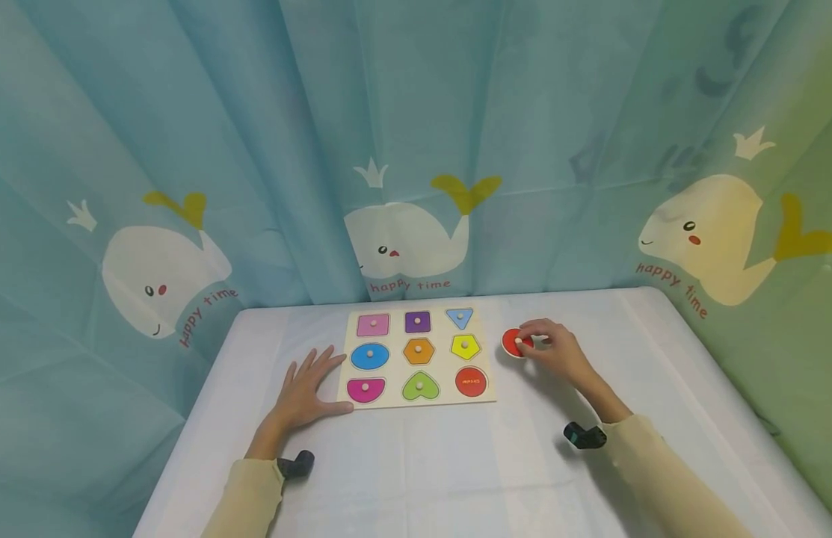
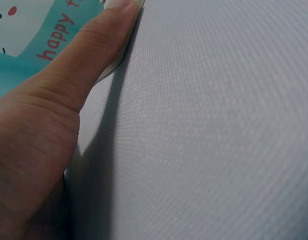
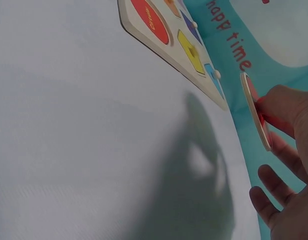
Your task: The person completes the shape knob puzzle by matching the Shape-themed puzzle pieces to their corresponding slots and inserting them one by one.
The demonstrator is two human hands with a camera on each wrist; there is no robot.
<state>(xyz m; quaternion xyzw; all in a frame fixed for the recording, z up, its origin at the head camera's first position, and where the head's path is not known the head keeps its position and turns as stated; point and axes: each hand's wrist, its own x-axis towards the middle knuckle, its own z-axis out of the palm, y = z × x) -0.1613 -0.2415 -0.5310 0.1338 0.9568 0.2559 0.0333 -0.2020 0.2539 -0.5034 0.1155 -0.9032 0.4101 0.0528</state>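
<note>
My right hand (image 1: pixel 557 353) pinches the knob of a red round puzzle piece (image 1: pixel 511 343) between thumb and finger. In the right wrist view the piece (image 3: pixel 254 111) hangs tilted above the table, its other fingers loose below. A wooden shape puzzle board (image 1: pixel 395 373) lies to the left of that hand. Its round recess (image 1: pixel 472 382) at the near right corner is bare and shows red with printed lettering. My left hand (image 1: pixel 306 392) lies with spread fingers at the board's left edge, the thumb on the near left corner.
Several knobbed pieces sit in the board, among them a green heart (image 1: pixel 421 385), a yellow pentagon (image 1: pixel 466 347) and a blue oval (image 1: pixel 370 356). A white-covered table (image 1: pixel 442 471) bears the board. Behind it hangs a blue curtain (image 1: pixel 416 112) with whale prints.
</note>
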